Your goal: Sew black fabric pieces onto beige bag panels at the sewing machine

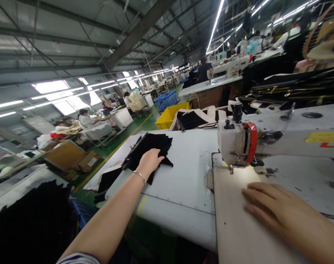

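My left hand (149, 160) reaches out to the far left of the white sewing table (183, 183) and rests on a pile of black fabric pieces (152, 145); its fingers curl down onto the top piece. My right hand (271, 207) lies flat, fingers stretched out, on the pale work plate (238, 227) just in front of the sewing machine (266, 139). The machine's needle head (233, 146) stands a short way beyond my right fingertips. Nothing is in my right hand.
More black and cream pieces (200, 117) are stacked behind the table. A yellow bin (171, 115) and a blue crate (167, 99) stand on the green floor. Black cloth (32, 220) is heaped at lower left. Other people work at far tables (86, 119).
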A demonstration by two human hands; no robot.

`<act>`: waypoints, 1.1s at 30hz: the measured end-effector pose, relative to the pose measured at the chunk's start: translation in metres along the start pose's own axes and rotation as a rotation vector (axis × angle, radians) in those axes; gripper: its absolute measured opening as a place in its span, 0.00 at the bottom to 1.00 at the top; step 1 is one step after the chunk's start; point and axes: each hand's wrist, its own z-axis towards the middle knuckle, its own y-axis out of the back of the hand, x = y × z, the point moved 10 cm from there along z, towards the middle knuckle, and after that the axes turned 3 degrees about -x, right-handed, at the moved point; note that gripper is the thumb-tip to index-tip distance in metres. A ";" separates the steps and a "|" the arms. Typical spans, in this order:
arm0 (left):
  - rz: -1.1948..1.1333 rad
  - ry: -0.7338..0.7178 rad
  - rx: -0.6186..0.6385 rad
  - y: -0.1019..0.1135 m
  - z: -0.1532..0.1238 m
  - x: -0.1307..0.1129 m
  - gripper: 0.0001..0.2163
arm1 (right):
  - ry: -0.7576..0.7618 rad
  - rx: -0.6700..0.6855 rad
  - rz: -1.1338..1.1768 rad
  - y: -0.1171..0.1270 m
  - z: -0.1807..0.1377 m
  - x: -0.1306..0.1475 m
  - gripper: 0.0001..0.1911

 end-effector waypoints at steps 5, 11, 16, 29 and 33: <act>0.090 0.051 0.054 -0.002 0.008 0.015 0.13 | 0.064 0.073 -0.159 -0.024 0.011 0.001 0.21; 0.158 0.072 -0.017 0.068 0.017 0.019 0.15 | 0.077 0.081 -0.167 -0.025 0.006 0.002 0.22; -0.266 -0.111 0.294 0.067 -0.022 -0.057 0.18 | 0.064 0.087 -0.170 -0.019 0.015 0.012 0.22; -0.502 -0.420 0.163 -0.036 -0.028 -0.197 0.14 | 0.029 0.110 -0.164 -0.008 0.022 0.021 0.19; -0.679 -0.558 0.196 -0.020 -0.053 -0.228 0.12 | -0.019 0.141 -0.160 -0.010 0.022 0.019 0.20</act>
